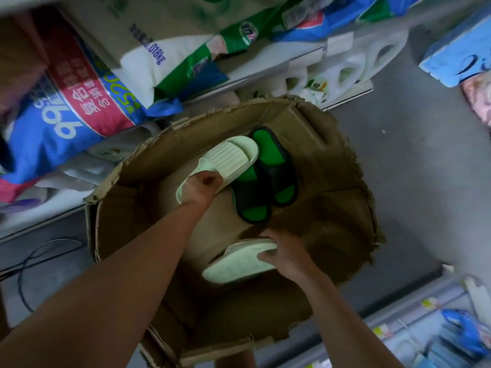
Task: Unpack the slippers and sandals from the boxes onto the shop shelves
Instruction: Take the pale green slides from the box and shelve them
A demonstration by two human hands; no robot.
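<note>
The left hand's fingers point(210, 179) are curled round the heel end of one pale slipper point(233, 158), pinching its edge; the left hand point(203, 185) holds it tilted, toe pointing away, above the inside of the cardboard box point(342, 200). The right hand point(285, 257) grips a second pale slipper point(236, 268) by one end, fingers wrapped over its sole, which is turned on its side near the box's close wall. A pair of black-and-green sandals point(268, 171) lies on the box floor, just beside and partly under the first slipper.

The step in hand looks like lifting the pale pair out of the box; next both arms must rise clear of the torn rim and carry the pair to a free spot on a shelf point(268, 74); the one to the left is crowded with big bags point(79, 110), so space may need finding.
</note>
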